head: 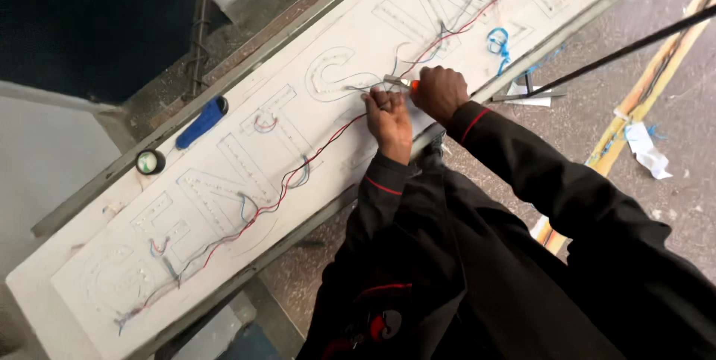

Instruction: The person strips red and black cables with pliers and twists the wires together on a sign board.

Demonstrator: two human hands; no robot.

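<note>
Left hand (391, 117) pinches thin grey wire ends (358, 89) on long white sign panel (224, 181); at its two o'clock, right hand (440, 92) clenches orange-handled tool (401, 82).

both arms reach up toward the middle of the frame, dark sleeves with red cuff stripes. left hand (390, 120) sits just below, fingers pinched tight together. right hand (438, 92) is curled into a closed grip, knuckles up, touching the left.
</note>
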